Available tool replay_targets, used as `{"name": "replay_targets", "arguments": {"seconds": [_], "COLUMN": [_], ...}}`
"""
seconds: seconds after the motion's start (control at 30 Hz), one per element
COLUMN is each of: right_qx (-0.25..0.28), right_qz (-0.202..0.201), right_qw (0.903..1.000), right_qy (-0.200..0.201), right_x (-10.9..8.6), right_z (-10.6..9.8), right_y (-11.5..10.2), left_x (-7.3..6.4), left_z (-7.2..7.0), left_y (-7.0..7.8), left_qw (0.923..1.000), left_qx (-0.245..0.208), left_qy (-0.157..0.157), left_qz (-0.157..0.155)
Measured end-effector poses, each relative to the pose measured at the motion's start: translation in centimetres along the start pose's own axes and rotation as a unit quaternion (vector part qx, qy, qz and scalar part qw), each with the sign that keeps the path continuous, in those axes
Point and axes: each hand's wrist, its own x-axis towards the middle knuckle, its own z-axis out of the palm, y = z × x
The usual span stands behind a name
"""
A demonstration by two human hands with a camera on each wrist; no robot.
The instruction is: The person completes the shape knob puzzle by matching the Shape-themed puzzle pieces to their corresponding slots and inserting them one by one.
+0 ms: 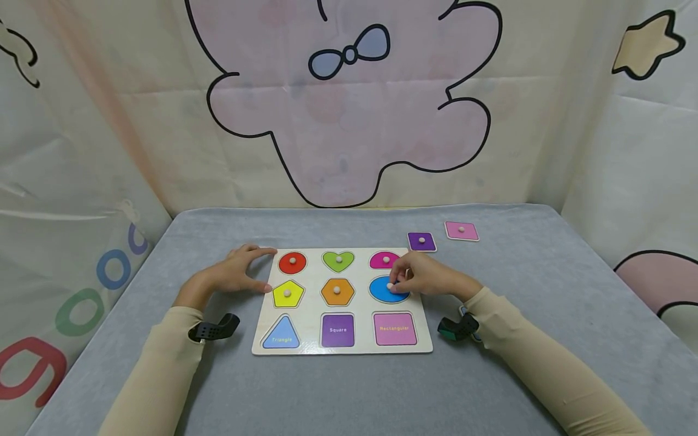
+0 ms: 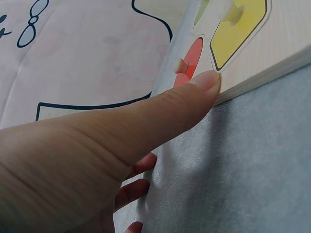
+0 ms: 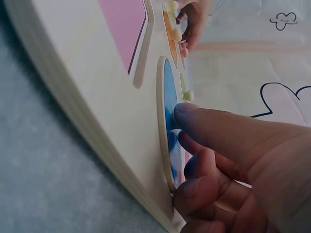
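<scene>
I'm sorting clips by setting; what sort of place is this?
Probably a play or filming corner: cartoon-printed sheets behind and beside a grey table, with a shape puzzle on it.

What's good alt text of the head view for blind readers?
A person's right hand pinches the knob of a blue oval on a puzzle board; the left hand touches the board's left edge. A purple piece and a pink piece lie near its far right corner on gray cloth.

This looks like a children's play corner: pale cloth hangings [image 1: 537, 130] printed with a cartoon bow [image 1: 349, 55] and a star [image 1: 646, 48] rise beyond the far edge and both side edges of a cloth-covered table [image 1: 311, 396] bearing a puzzle board [image 1: 311, 303].
</scene>
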Motion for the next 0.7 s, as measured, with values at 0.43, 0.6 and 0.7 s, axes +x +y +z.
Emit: {"name": "replay_targets", "arguments": {"seconds": [0.43, 0.6, 0.7], "right_qx": [-0.010, -0.009, -0.010], "right_qz": [-0.004, 0.003, 0.008], "right_qw": [0.9999, 1.0000, 0.9999], "right_qy": [0.003, -0.002, -0.007], "right_x": [0.24, 0.22, 0.12], "right_z": [0.14, 0.06, 0.01], "right_y": [0.25, 0.18, 0.05], "left_x": [0.03, 0.16, 0.12], "left_z": [-0.28, -0.15, -0.05], "left_y": [0.01, -0.12, -0.13], "left_qw": [1.0000, 1.0000, 1.0000], "left_qx": [0.002, 0.002, 0.003], "left_qy": [-0.002, -0.001, 0.000], "left_qz": [0.000, 0.003, 0.004]}}
